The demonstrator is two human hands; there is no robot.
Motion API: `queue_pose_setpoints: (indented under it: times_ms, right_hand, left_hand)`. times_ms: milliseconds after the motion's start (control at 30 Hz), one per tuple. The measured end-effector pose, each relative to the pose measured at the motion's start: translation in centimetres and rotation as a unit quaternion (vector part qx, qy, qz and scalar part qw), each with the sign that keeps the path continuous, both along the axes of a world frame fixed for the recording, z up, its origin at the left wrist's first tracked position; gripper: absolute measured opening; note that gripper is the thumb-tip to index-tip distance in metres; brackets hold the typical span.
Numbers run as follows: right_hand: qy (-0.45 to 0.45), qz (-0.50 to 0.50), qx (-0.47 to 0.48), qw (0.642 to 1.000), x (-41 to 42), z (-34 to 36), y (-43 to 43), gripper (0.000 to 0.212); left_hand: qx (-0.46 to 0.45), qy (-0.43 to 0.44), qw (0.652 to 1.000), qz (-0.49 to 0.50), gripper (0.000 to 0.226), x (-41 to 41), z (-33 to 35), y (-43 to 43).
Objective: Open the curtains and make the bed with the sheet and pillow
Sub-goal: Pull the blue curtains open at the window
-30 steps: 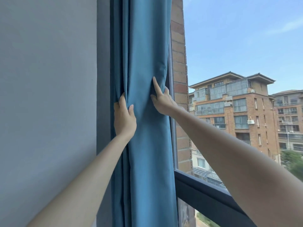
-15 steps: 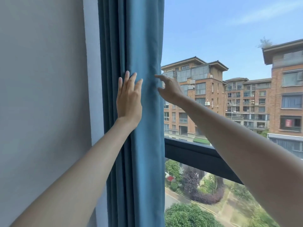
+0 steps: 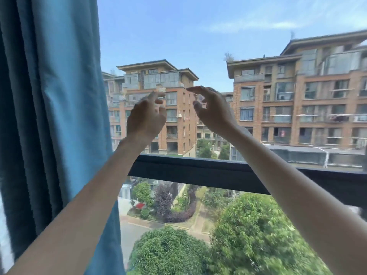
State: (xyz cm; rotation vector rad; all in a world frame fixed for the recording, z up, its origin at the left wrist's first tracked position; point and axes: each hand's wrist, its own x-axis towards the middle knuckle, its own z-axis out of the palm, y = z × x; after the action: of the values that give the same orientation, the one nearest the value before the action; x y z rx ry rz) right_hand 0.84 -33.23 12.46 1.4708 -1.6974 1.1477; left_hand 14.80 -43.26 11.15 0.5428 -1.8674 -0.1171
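The blue curtain [image 3: 55, 116] hangs bunched in folds at the left side of the window. My left hand [image 3: 146, 118] is raised in front of the glass, to the right of the curtain's edge and apart from it, fingers loosely curled and holding nothing. My right hand [image 3: 213, 111] is raised beside it, also loosely curled and empty. Both hands are blurred. The bed, the sheet and the pillow are out of view.
A dark window crossbar [image 3: 198, 171] runs across the glass below my hands. Outside are brick apartment blocks [image 3: 297, 108], trees [image 3: 248, 235] and a road far below. A strip of pale wall [image 3: 5, 235] shows at the lower left.
Both hands have let go of the curtain and moved right, off the fabric, in front of the glass. The view has swung right, so the wall has nearly left the frame.
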Motion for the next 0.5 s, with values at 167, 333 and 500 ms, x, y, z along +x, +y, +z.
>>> queue_pose_setpoints:
  times_ms: [167, 333, 500]
  right_hand:
    - [-0.001, -0.07, -0.028, 0.997, -5.4, -3.6, 10.7, 0.039]
    - [0.011, -0.134, -0.026, 0.991, -10.6, -6.2, 21.3, 0.039]
    - [0.055, -0.203, -0.055, 0.976, -12.7, -7.1, 28.2, 0.035]
  left_hand:
    - [0.058, 0.054, 0.984, -0.162, 0.038, -9.3, -2.4, 8.7]
    - [0.079, 0.058, 0.96, -0.261, 0.037, -18.0, -5.7, 17.7]
    - [0.082, 0.068, 0.937, -0.333, 0.036, -22.9, -7.0, 24.4]
